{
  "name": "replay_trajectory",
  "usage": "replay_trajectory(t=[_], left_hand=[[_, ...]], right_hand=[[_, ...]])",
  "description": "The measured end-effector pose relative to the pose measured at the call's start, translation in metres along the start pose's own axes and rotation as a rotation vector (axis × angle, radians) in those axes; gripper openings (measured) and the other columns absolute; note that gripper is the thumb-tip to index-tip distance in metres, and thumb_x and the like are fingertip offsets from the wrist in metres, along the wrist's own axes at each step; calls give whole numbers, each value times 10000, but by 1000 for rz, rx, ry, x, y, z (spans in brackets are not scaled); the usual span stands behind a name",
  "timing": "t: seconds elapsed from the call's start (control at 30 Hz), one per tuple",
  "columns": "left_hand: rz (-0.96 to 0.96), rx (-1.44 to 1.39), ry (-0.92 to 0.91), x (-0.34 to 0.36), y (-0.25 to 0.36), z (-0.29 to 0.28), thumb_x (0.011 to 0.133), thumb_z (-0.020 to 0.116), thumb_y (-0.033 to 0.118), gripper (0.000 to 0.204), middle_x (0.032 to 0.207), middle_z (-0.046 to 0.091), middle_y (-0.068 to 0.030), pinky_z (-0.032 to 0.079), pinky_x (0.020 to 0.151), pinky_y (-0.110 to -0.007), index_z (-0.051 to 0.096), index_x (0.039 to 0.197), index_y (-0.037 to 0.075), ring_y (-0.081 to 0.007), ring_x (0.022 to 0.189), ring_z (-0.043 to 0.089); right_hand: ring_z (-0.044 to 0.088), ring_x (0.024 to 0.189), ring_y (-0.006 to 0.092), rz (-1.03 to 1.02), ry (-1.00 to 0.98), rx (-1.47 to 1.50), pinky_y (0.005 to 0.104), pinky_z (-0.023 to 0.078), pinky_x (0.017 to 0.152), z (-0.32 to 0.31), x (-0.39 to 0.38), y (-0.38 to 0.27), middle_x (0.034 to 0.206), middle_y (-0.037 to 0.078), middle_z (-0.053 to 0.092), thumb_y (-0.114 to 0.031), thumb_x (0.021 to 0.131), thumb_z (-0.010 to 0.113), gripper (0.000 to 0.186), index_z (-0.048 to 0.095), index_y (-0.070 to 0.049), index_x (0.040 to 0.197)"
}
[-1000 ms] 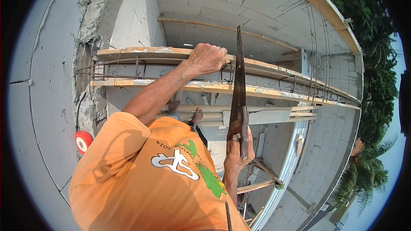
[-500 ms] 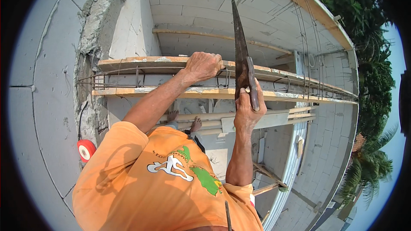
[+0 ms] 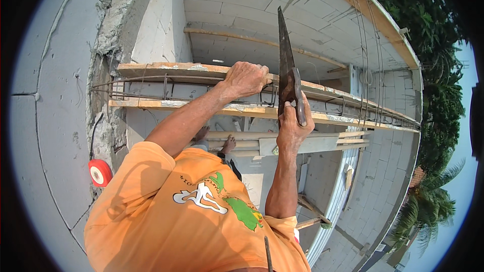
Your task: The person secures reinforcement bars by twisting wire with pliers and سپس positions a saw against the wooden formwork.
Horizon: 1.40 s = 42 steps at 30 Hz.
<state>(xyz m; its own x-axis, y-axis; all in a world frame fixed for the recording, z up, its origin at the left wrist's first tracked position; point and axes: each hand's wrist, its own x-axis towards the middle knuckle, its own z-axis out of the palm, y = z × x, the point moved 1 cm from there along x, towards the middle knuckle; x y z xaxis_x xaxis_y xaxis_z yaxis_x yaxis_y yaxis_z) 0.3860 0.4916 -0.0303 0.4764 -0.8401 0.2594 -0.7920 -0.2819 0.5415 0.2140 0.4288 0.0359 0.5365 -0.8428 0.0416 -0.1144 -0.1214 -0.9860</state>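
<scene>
My right hand (image 3: 295,125) is wrapped round the handle of a handsaw (image 3: 286,50). Its dark, tapering blade points away from me, crossing above two long parallel wooden boards. My left hand (image 3: 247,78) is closed over the top edge of the far board (image 3: 176,67), just left of the blade; its fingertips are partly hidden. The near board (image 3: 212,107) runs below my left forearm. Between the boards lies a cage of thin steel reinforcing bars (image 3: 165,88) with bent ties. Whether the saw teeth touch wood I cannot tell.
Grey block walls (image 3: 232,0) stand beyond and at the right. A red-and-white round reel (image 3: 100,173) rests by the rough concrete edge at left. Below, my feet stand near wooden poles and a pale plank (image 3: 302,144). Thin vertical rods (image 3: 364,55) rise at right; trees lie beyond.
The view has shifted a little. The saw tip sits slightly lower and further right in the picture. Both hands keep their grips, with little other movement visible.
</scene>
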Motion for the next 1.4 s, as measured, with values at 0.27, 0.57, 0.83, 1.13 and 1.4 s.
replay_trajectory(t=[0.27, 0.57, 0.83, 1.13, 1.4], left_hand=[[-3, 1, -17, 2, 2, 0, 885, 655, 240, 267, 606, 638, -152, 521, 535, -434, 635, 745, 13, -311, 567, 663], [26, 40, -54, 2, 1, -2, 905, 661, 313, 297, 638, 644, -127, 509, 528, -426, 644, 791, 40, -294, 594, 667], [35, -25, 19, 1, 2, -1, 886, 663, 252, 267, 673, 663, -166, 531, 572, -437, 642, 777, 9, -319, 618, 678], [45, -80, -6, 1, -8, -3, 864, 677, 242, 270, 698, 658, -197, 524, 625, -465, 632, 769, -7, -370, 677, 674], [42, -51, -1, -1, -10, 3, 806, 605, 105, 117, 714, 655, -207, 531, 667, -470, 636, 792, -7, -381, 717, 674]], right_hand=[[479, 598, 43, -51, -18, -97, 208, 388, 483, -5, -6, 9, 824, 16, 597, 39, 888, 574, 427, 574, 6, 1314], [460, 537, 58, 159, 94, -114, 215, 357, 457, -71, -137, -20, 756, 24, 574, 48, 839, 563, 457, 563, 61, 1296], [513, 556, 87, -79, 218, 185, 234, 392, 472, -86, -124, -75, 756, 80, 602, 24, 830, 599, 441, 564, 89, 1265], [534, 668, 62, 20, 12, -71, 224, 428, 550, -21, -29, -19, 864, 56, 636, 38, 873, 600, 446, 557, 45, 1316], [518, 640, 47, -57, -35, -91, 212, 429, 544, 4, -24, 3, 837, 33, 609, 37, 884, 576, 456, 538, 54, 1338]])
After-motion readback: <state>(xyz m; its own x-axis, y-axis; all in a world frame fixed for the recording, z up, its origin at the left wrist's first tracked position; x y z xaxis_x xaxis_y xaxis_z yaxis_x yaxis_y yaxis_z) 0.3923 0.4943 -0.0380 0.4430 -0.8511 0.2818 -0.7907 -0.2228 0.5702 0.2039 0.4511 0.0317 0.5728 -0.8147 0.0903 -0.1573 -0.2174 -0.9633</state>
